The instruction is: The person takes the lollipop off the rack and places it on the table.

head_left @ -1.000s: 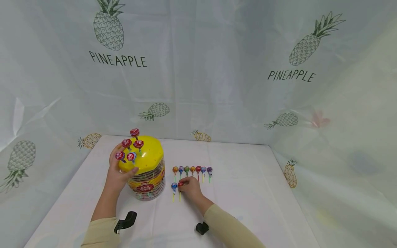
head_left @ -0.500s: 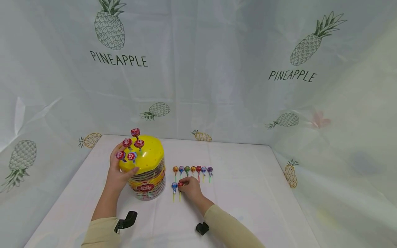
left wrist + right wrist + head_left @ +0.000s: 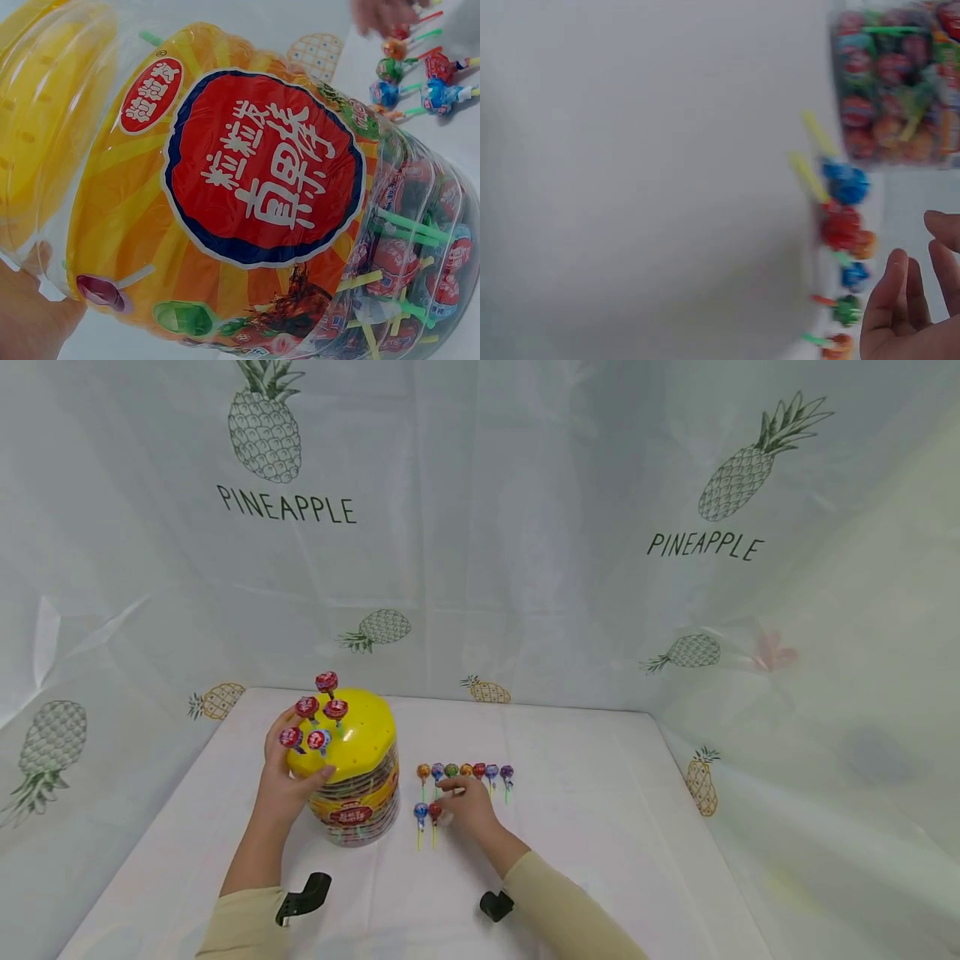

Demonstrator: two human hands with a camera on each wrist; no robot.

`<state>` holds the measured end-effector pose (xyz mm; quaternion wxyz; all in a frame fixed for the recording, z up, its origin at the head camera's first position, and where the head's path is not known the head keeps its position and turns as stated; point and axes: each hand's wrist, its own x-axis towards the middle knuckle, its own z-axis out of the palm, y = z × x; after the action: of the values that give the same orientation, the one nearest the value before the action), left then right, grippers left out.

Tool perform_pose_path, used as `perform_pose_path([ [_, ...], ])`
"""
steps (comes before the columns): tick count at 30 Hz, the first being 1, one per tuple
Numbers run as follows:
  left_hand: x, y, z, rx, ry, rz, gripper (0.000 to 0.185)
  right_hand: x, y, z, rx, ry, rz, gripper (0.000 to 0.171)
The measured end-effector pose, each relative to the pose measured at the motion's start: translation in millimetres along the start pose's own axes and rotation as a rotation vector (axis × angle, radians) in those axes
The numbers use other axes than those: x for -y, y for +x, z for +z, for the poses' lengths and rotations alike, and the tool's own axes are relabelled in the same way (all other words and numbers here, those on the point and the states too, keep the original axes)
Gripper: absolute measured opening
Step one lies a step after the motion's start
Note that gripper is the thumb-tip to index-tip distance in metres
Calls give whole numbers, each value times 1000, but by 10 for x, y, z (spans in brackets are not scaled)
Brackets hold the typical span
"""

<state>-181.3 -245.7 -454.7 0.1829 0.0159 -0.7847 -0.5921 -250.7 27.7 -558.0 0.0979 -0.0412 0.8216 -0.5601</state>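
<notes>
A clear ribbed jar (image 3: 363, 810) with a yellow lid (image 3: 363, 739) is full of wrapped lollipops. My left hand (image 3: 281, 785) grips it at the lid, its thumb across the near side. Several red-wrapped lollipops (image 3: 336, 709) stick up from holes in the lid. On the table, a blue lollipop (image 3: 422, 811) and a red lollipop (image 3: 435, 811) lie side by side, sticks toward me. My right hand (image 3: 471, 806) hovers by the red one with nothing held. Thumb and fingers are apart in the right wrist view, where the red lollipop (image 3: 842, 225) lies beyond the fingertips.
Behind the pair runs a row of several lollipops in mixed colours, an orange one (image 3: 423, 772) at its left end and a purple one (image 3: 507, 772) at its right. White sheeting printed with pineapples (image 3: 487, 691) rises at the back and sides of the white table (image 3: 600, 827).
My right hand has let go of the red lollipop and drawn slightly up and to the right. The red lollipop stays beside the blue one. My left hand and the jar have not moved.
</notes>
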Motion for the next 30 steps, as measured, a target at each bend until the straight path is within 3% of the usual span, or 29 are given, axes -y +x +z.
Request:
perform_pose_path([
  [14, -13, -32, 4, -9, 37, 27, 81, 1087, -225, -277, 62, 179, -231, 21],
  [22, -6, -65, 19, -10, 53, 9, 80, 1498, -371, -158, 132, 265, -413, 20],
  [30, -22, -108, 19, -14, 62, 19, 79, 1703, -444, 31, 252, 422, -518, 28],
])
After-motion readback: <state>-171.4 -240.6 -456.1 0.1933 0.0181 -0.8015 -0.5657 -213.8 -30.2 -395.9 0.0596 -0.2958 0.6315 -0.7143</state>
